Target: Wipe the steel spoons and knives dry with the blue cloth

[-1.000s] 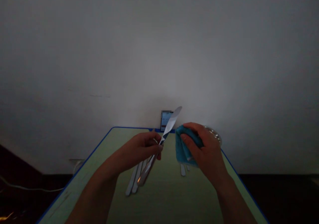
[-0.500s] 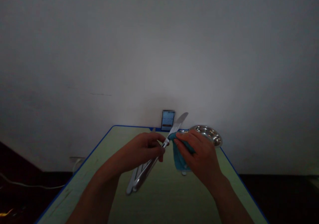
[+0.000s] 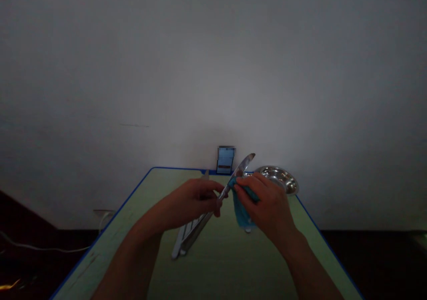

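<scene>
A shiny metal table knife (image 3: 245, 163) slants across the middle of the view, blade tip up and to the right. Around its middle, near where blade meets handle, the fingers of my left hand (image 3: 200, 198) are closed. My right hand (image 3: 267, 198) pinches a blue-green cloth (image 3: 243, 211) against the lower part of the blade, and the rest of the cloth hangs below the fingers. Under my left hand and the knife handle lies a pale slotted object (image 3: 182, 240) on the table, partly hidden.
A light green table (image 3: 213, 269) with a blue edge stands against a grey wall. At its far edge a phone (image 3: 225, 160) leans upright. A shiny metal bowl (image 3: 278, 178) sits at the back right, partly behind my right hand. A white cable (image 3: 46, 249) runs at lower left.
The knife has turned in my left hand, so its blade now shows a narrower, mirror-like face. Its tip sits slightly farther right. Both hands stay in nearly the same place.
</scene>
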Demonstrator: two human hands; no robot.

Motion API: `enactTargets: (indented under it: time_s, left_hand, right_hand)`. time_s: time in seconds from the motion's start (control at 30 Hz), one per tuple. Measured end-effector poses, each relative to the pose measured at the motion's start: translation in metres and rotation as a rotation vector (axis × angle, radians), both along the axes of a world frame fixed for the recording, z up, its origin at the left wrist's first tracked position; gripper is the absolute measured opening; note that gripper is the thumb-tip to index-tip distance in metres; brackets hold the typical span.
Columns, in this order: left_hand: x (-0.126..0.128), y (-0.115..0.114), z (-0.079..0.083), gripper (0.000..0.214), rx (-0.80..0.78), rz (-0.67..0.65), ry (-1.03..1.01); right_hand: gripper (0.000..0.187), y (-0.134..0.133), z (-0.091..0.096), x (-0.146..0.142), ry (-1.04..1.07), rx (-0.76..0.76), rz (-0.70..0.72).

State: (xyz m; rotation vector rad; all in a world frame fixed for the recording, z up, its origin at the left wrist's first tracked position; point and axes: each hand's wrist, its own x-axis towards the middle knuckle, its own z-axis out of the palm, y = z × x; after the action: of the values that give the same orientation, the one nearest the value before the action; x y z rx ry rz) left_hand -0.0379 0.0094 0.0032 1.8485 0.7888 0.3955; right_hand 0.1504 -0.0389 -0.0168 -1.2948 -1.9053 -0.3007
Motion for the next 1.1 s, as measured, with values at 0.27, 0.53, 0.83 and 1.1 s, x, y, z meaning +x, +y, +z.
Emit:
enactTargets:
  time_s: [0.27,0.53,0.83,1.1]
  left_hand:
    - [-0.005,0.004,0.002,0.018,0.060,-0.053,0.109]
    - [-0.009,0.006,0.006,0.020,0.116,-0.087,0.141]
    - [-0.012,0.008,0.002,0.020,0.127,-0.108,0.185]
    - [-0.016,0.009,0.001,0.019,0.139,-0.141,0.189]
  right_hand:
    - [0.010,0.001,0.004,0.003,0.002,-0.012,-0.010]
    - [0.009,0.003,0.008,0.008,0.023,0.000,-0.059]
    - [0.009,0.004,0.007,0.013,0.033,0.003,-0.077]
    - [0.009,0.006,0.005,0.019,0.052,0.028,-0.125]
